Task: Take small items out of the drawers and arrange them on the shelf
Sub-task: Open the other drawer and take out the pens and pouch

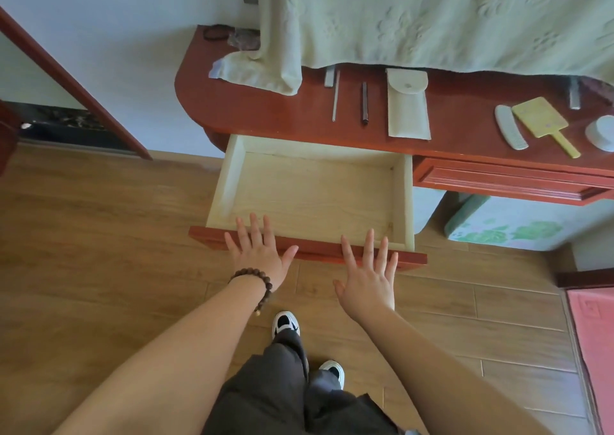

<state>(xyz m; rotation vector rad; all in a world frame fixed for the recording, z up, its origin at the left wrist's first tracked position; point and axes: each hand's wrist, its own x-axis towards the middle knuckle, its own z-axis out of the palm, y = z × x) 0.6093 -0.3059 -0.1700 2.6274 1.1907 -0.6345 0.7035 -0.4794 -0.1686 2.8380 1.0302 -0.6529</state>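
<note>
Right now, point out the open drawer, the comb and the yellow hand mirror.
drawer [312, 198]: head view, on its bare wooden floor.
comb [510, 128]: head view, on the middle of its white spine.
mirror [539, 116]: head view, on the middle of its square yellow back.

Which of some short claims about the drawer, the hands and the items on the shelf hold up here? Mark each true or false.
1. The open drawer has small items in it. False: only its bare wooden bottom shows.
2. Both hands are open, fingers spread. True: left hand and right hand hold nothing.
3. The bracelet is on the right wrist. False: it is on the left wrist.
4. The comb lies beside the yellow brush on the shelf. True.
5. The pouch lies in the drawer. False: it lies on the shelf.
</note>
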